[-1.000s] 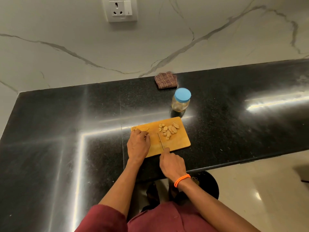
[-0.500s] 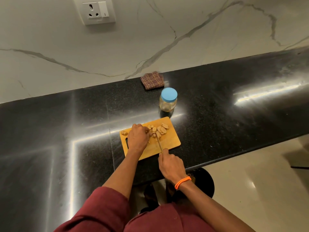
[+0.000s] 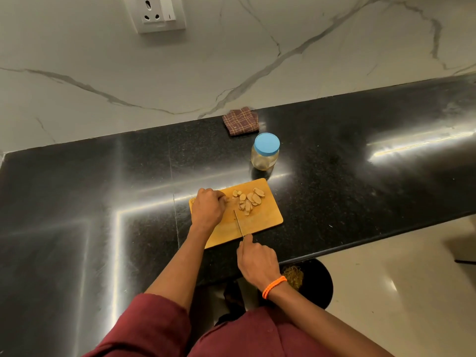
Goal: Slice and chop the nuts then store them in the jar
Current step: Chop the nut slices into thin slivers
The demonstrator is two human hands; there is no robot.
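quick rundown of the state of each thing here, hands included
jar: upright on the counter beyond the board, blue lid on
nuts: sliced pieces piled on the cutting board's far right part
cutting board: flat on the counter
knife: blade over the board, tip beside the pile
left hand: fingers curled down on the board; what they hold is hidden
right hand: grips the knife handle
checked cloth: folded, by the wall

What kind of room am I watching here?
Most likely a home kitchen: a polished black granite countertop against a marble-look wall with a socket, and a wooden cutting board with sliced nuts beside a blue-lidded jar.
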